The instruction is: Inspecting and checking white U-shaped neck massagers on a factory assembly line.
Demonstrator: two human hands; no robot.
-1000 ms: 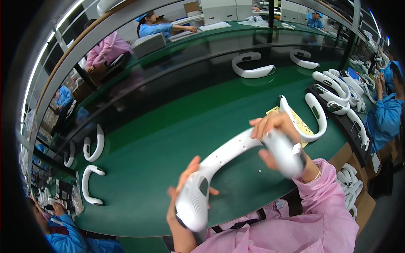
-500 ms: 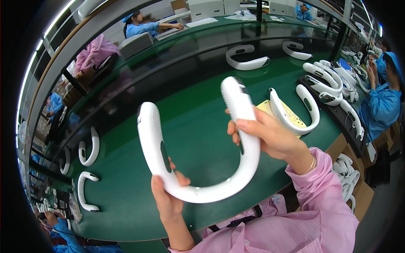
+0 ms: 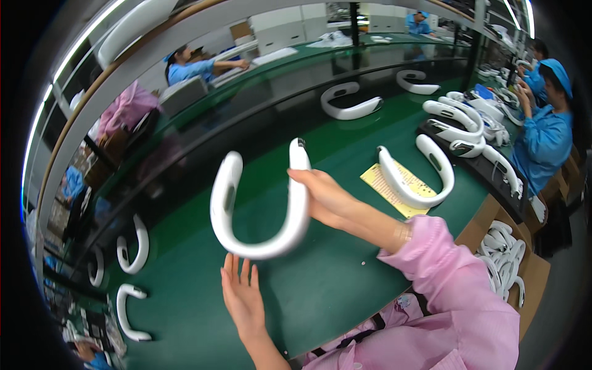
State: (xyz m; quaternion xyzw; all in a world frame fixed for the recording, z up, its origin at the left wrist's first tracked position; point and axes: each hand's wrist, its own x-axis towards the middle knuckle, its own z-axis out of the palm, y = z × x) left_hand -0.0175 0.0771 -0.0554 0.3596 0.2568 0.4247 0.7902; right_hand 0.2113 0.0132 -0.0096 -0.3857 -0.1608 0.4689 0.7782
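My right hand (image 3: 324, 198) grips one arm of a white U-shaped neck fan (image 3: 259, 250), holding it up above the green table. The fan's two ends point away from me and its curve faces me. Just below that curve is my left hand (image 3: 245, 299), palm up with fingers stretched out. It holds nothing; whether its fingertips touch the fan I cannot tell. To the right, another neck fan (image 3: 394, 179) lies on a yellow printed card (image 3: 383, 190).
More neck fans rest at the left (image 3: 123, 311) and far side (image 3: 351, 112) of the green table (image 3: 185, 296). A black tray (image 3: 487, 176) at right carries several. Beside me stands a cardboard box (image 3: 533, 283) of white parts. Co-workers in blue (image 3: 542, 139) sit at right.
My left hand has let go of the neck fan and opened. The fan has moved left and farther from me in my right hand. The view has shifted slightly.
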